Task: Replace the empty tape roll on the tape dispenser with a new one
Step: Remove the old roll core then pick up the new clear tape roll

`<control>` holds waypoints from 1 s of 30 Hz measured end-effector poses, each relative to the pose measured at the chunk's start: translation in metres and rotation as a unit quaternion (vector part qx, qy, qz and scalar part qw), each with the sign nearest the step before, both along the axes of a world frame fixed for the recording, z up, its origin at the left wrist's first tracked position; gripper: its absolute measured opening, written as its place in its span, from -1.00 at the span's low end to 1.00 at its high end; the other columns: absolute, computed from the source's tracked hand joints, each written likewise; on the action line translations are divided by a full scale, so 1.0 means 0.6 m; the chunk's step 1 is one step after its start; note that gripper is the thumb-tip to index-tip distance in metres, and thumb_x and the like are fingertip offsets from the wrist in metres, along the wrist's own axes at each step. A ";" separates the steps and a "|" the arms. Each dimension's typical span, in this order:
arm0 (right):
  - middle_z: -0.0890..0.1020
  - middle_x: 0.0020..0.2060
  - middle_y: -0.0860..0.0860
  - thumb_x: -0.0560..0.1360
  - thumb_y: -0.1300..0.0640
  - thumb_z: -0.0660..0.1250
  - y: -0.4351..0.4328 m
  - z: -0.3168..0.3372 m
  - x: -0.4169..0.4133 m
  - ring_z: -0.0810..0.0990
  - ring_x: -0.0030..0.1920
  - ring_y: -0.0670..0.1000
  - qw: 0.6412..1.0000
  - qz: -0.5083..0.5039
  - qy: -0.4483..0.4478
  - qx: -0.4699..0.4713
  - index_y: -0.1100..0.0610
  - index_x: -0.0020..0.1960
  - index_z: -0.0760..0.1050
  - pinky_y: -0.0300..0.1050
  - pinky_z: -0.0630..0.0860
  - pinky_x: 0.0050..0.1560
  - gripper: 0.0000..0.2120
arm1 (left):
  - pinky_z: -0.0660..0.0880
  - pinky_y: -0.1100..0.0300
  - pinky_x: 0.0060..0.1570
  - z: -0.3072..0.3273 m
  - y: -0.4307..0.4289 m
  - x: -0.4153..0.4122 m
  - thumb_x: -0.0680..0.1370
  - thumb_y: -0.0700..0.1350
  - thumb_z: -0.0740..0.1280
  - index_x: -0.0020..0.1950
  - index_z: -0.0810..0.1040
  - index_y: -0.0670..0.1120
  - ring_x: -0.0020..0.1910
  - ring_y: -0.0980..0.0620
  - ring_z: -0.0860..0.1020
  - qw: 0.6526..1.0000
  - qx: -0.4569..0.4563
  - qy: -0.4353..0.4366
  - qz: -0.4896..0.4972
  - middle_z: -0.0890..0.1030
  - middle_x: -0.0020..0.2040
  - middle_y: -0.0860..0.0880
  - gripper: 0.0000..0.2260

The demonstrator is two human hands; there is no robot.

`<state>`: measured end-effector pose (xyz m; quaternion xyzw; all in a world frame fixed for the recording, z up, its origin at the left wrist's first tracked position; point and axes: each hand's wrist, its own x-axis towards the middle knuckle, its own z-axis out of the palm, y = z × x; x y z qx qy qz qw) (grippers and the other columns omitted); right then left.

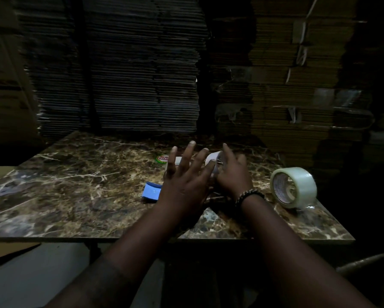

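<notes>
On the marble-patterned table [75, 196] lies a tape dispenser with a blue handle [151, 192]; most of it is hidden under my hands. My left hand [186, 181] hovers over it with fingers spread and nothing in them. My right hand [231, 172], with a beaded bracelet at the wrist, is closed around a pale, empty tape core [213, 157] at the dispenser's far end. A new roll of clear tape [294, 187] stands on edge at the right of the table, apart from both hands.
A round red and green sticker [162, 158] is stuck on the table behind my left hand. Tall stacks of flattened cardboard [131, 74] rise right behind the table. A box corner [369, 270] shows at the lower right, below the table's front edge.
</notes>
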<state>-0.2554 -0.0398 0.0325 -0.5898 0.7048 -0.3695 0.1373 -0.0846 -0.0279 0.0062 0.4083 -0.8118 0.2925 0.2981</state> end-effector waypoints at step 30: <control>0.58 0.28 0.17 0.53 0.08 0.46 0.191 0.071 -0.099 0.49 0.32 0.20 0.952 -0.160 0.164 -0.206 0.14 0.35 0.56 0.07 0.46 0.26 -0.59 | 0.13 -0.35 0.55 0.010 0.055 -0.020 0.59 0.20 0.35 0.56 0.42 -0.03 0.63 -0.26 0.26 1.000 -0.016 0.002 0.009 0.42 0.58 -0.12 -0.41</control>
